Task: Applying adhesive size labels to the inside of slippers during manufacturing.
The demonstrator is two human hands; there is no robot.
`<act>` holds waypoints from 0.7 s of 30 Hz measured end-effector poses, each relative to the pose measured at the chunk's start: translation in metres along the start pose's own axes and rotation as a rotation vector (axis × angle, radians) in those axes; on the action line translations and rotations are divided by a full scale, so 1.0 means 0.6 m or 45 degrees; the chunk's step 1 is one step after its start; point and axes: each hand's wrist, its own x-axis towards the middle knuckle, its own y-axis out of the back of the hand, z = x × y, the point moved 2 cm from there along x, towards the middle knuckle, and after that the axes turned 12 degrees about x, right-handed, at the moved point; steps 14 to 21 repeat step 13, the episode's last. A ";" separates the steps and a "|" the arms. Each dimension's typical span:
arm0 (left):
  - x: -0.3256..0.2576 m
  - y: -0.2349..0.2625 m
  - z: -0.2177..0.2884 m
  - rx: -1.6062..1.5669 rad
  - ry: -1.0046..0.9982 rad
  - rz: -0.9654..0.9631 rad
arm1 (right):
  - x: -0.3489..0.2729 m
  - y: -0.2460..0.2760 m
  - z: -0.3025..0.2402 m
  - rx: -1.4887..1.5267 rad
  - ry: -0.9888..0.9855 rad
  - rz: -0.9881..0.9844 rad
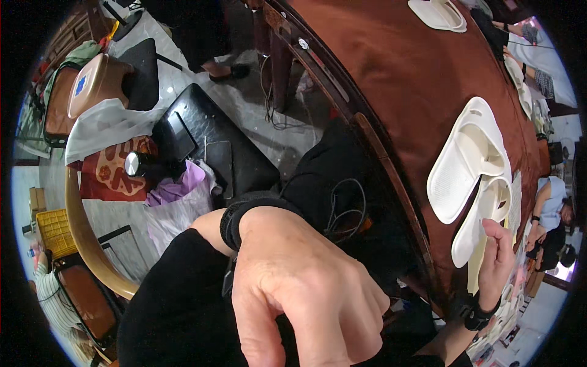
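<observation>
My left hand (pixel 312 281) looms large at the lower middle, its back toward me and a black band round the wrist. Its thumb and forefinger are apart, with nothing seen between them; the lower edge cuts off the fingertips. At the right, my right hand (pixel 498 263), wearing a black wristband, is beside a white slipper (pixel 468 241). Its fingers are loosely bent, and nothing shows in them; I cannot tell whether they touch the slipper. A second white slipper (pixel 451 189) overlaps the first on the brown-red tablecloth (pixel 397 116). A pale yellow strip (pixel 474 269) shows by my right hand.
Another white slipper (pixel 441 15) lies farther up the table. Left of the dark table edge (pixel 385 153), a black padded seat (pixel 244 144) bears a phone (pixel 177 134) and a dark bottle (pixel 137 164). A beige box (pixel 101 85) stands beyond. Other people sit at the far right.
</observation>
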 end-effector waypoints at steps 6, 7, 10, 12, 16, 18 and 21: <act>-0.004 0.006 0.025 0.149 0.151 -0.132 | -0.008 -0.003 0.001 0.025 0.118 -0.008; -0.005 0.011 0.028 0.168 0.173 -0.202 | -0.011 -0.002 0.003 0.029 0.104 0.000; -0.006 0.008 0.032 0.210 0.221 -0.159 | -0.017 -0.002 0.013 0.053 0.074 0.017; -0.007 0.007 0.028 0.207 0.157 -0.113 | -0.021 -0.001 0.021 0.062 0.048 0.022; -0.009 0.006 0.027 0.229 0.168 -0.090 | -0.023 0.001 0.023 0.087 0.055 0.005; -0.009 0.006 0.027 0.229 0.168 -0.090 | -0.023 0.001 0.023 0.087 0.055 0.005; -0.009 0.006 0.027 0.229 0.168 -0.090 | -0.023 0.001 0.023 0.087 0.055 0.005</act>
